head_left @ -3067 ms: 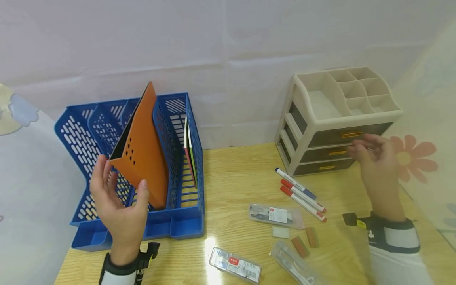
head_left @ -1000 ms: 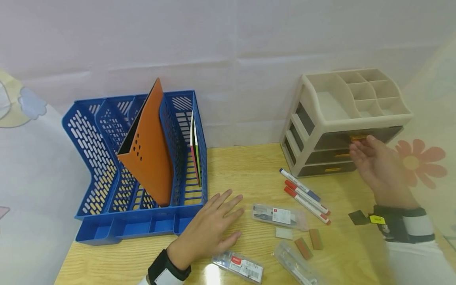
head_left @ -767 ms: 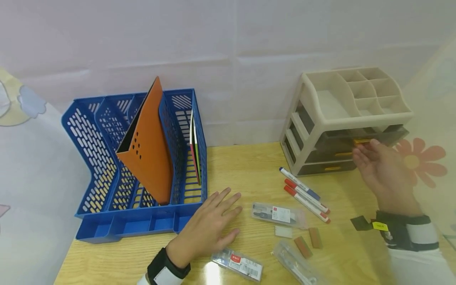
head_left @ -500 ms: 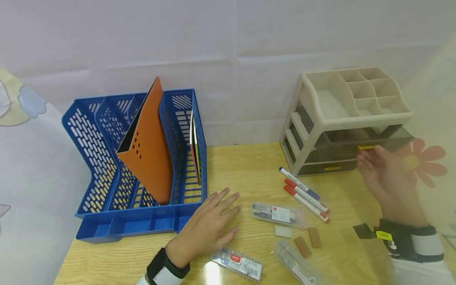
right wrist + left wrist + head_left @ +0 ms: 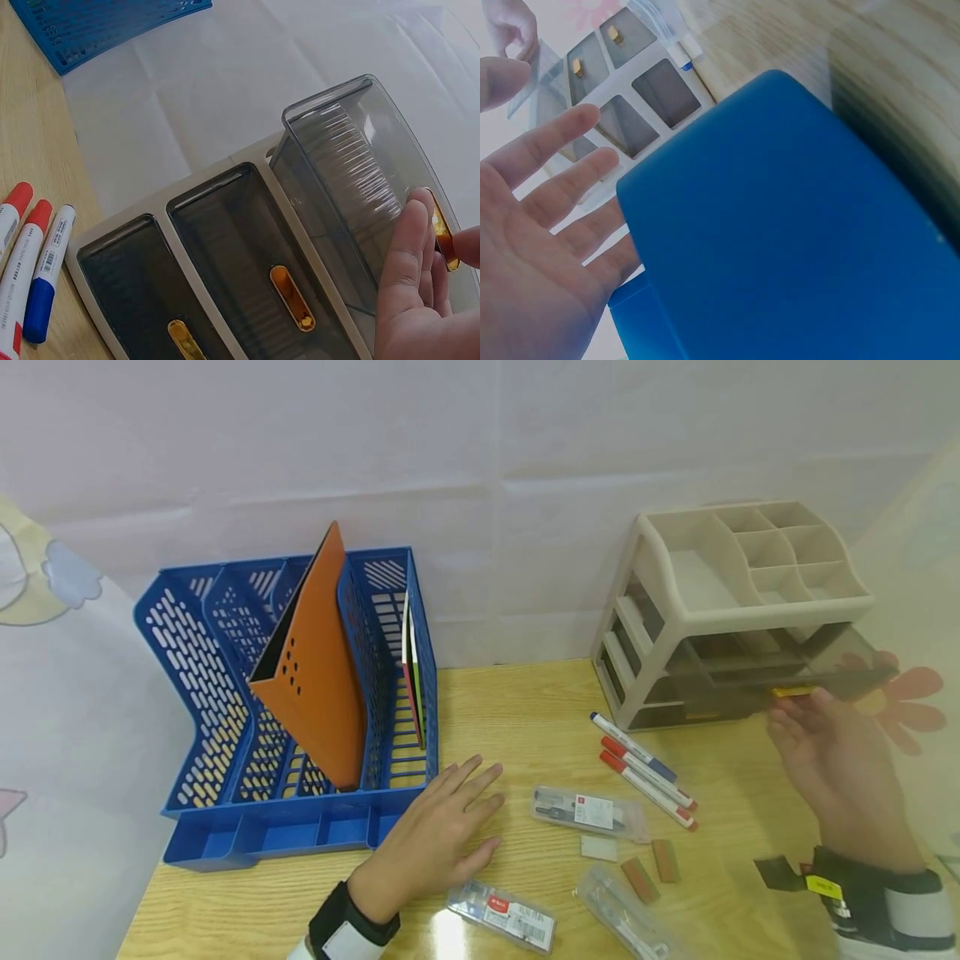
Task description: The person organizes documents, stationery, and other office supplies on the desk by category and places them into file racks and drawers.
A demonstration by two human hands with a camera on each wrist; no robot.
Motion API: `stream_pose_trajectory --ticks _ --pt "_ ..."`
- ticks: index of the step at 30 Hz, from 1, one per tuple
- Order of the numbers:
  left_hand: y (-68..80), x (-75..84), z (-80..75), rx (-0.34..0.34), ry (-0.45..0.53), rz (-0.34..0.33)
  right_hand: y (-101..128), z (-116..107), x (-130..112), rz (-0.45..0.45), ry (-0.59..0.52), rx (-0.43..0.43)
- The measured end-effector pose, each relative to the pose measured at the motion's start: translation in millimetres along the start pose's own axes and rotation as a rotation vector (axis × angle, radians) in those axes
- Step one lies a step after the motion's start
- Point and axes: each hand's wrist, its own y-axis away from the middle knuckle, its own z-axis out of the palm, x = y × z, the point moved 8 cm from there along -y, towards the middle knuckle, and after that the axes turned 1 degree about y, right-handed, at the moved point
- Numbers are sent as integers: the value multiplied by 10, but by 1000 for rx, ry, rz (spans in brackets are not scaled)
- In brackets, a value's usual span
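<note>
Right hand: right hand (image 5: 832, 760) pinches the yellow handle (image 5: 793, 692) of the top drawer (image 5: 780, 662), fingers and thumb closed on it.
Top drawer: smoky grey, drawn well out of the beige organizer (image 5: 720, 610) at the far right of the desk (image 5: 525, 727); the two drawers below sit flush.
Left hand: left hand (image 5: 435, 843) lies flat on the desk, fingers straight and spread, holding nothing, just right of the blue file rack (image 5: 300, 835).
Near items: three markers (image 5: 641, 768) lie between the hands; clear pouches (image 5: 588, 812) and erasers (image 5: 645, 868) lie near the front edge.
File rack: holds a tilted orange folder (image 5: 315, 677).
</note>
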Motion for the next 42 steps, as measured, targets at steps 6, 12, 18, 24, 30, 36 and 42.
stream_pose_trajectory --ticks 6,12,18,24,30,36,42 --pt "2 -1 12 -11 -7 -5 87 52 -5 -26 15 -95" --pt "5 -5 24 -27 -12 -15 162 58 -21 -59 31 -154" --pt "-2 -4 23 -25 -16 -9 244 -33 -75 -37 9 -90" --pt "3 -12 22 -23 -1 -17 318 -18 -135 -36 70 -133" --pt "5 -13 8 -12 -1 -9 358 36 -169 14 154 -243" --pt "4 -19 10 1 3 1 405 51 -192 78 228 -338" --pt "-3 -27 8 11 17 2 437 96 -193 175 319 -423"
